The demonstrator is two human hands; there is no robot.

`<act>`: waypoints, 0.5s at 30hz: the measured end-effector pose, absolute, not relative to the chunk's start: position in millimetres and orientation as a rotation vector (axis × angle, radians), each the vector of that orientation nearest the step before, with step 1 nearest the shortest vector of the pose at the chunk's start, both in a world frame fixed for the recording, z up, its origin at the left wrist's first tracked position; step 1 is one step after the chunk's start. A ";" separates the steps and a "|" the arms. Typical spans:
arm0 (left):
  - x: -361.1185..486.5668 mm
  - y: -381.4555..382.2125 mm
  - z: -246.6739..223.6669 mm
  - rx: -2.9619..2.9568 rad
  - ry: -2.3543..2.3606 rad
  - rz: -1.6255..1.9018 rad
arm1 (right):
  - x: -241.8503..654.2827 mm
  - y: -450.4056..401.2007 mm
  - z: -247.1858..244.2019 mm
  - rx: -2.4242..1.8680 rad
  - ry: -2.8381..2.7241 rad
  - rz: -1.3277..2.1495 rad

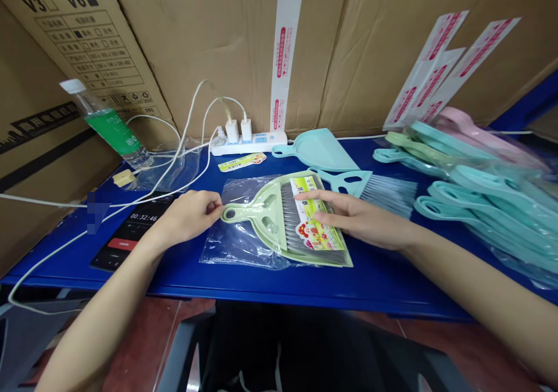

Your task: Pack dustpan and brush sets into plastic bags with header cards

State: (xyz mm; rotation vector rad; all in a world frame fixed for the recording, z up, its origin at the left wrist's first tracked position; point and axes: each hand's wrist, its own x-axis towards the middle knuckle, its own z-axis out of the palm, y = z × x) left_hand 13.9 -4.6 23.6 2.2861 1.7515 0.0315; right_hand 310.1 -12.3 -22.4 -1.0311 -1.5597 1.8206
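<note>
Green dustpan-and-brush set (267, 212) lay flat on a clear bag (222, 249), atop the blue surface (183, 281). I judged it light and stiff, bristles (288, 209) soft, smooth plastic slightly slippery; the ringed handle (244, 212) looked the surest hold, the thin card (320, 226) apt to bend. Left hand (192, 214) pinched the handle's tip; right hand (370, 220) lay unclenched, fingers on the card. Just beyond: light-blue dustpan (325, 148), light-blue brush (387, 192).
</note>
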 end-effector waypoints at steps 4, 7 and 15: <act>11.6 -5.1 22.1 2.306 1.729 0.021 | 308.8 -13.3 -21.4 -1.041 -1.609 1.796; 9.8 -5.5 21.5 2.341 1.683 0.021 | 308.0 -14.3 -21.4 -1.050 -1.625 1.758; 9.9 -5.7 21.2 2.279 1.616 0.022 | 308.6 -14.8 -20.2 -1.060 -1.717 1.650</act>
